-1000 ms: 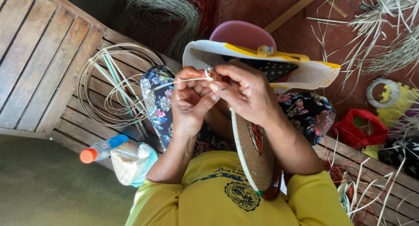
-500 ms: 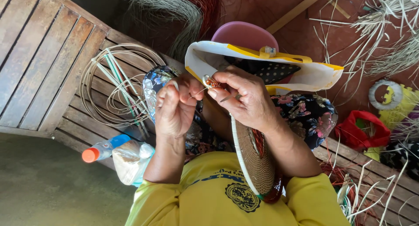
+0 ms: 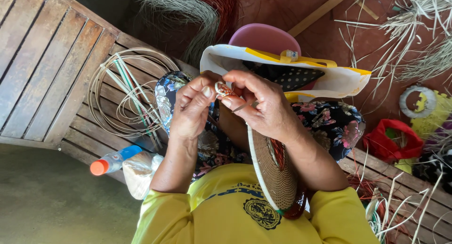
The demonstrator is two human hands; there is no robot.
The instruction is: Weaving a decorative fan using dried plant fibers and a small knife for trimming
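A round woven basket piece (image 3: 275,171) with a white rim stands on edge in my lap, over floral-patterned trousers. My right hand (image 3: 263,105) grips its top rim and holds a thin needle-like tool between the fingers. My left hand (image 3: 193,109) pinches a thin pale weaving strand at the same rim spot (image 3: 222,89), fingertips touching the right hand's. The strand's loose end is hidden by my fingers.
A coil of rattan strips (image 3: 127,91) lies on the wooden slatted bench at left. A bottle with an orange cap (image 3: 110,162) and a plastic bag (image 3: 140,173) sit near my left elbow. A white-and-yellow bag (image 3: 329,77), pink bowl (image 3: 263,36) and loose straw lie ahead.
My left hand pulled the strand out to the left, away from the rim, then came back to the rim beside the right hand. The right hand stayed on the basket rim.
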